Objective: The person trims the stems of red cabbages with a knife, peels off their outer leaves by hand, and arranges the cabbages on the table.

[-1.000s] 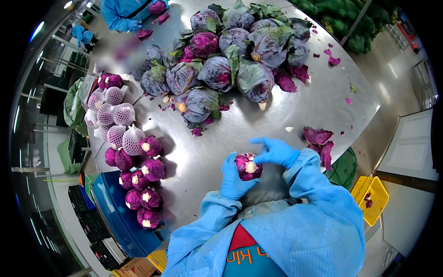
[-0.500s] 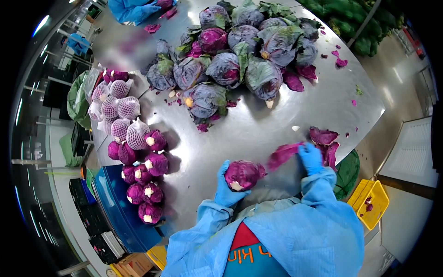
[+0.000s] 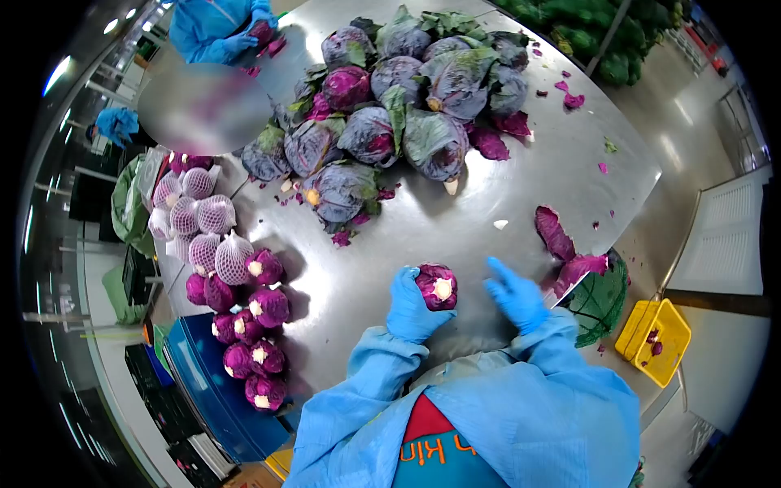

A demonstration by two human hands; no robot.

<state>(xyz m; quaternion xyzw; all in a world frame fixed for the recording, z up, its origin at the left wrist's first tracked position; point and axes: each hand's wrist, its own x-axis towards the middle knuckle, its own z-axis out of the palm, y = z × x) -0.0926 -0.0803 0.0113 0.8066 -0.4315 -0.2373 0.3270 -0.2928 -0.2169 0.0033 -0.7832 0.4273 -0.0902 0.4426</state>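
My left hand (image 3: 412, 307), in a blue glove, is closed around a trimmed red cabbage (image 3: 438, 286) just above the steel table. The cabbage's pale cut stem faces up toward me. To its right, my gloved right hand (image 3: 517, 298) is open, fingers stretched out, and holds nothing. Beyond that hand, loose purple cabbage leaves (image 3: 579, 270) lie at the table's right edge. Further back is a heap of untrimmed red cabbages (image 3: 396, 122) with dull outer leaves. At the left, trimmed cabbages (image 3: 265, 355) stand in a cluster, several with stems showing.
Cabbages in white foam nets (image 3: 198, 215) sit at the left edge, above a blue bin (image 3: 213, 382). A green mesh bag (image 3: 606, 302) and a yellow basket (image 3: 663, 342) are off the right edge. Across the table, a co-worker's gloved hands (image 3: 244, 39) hold a cabbage.
My right hand has let go of a purple leaf, which now lies with the others at the right edge, and has moved back left. My left hand has turned the cabbage stem-up.
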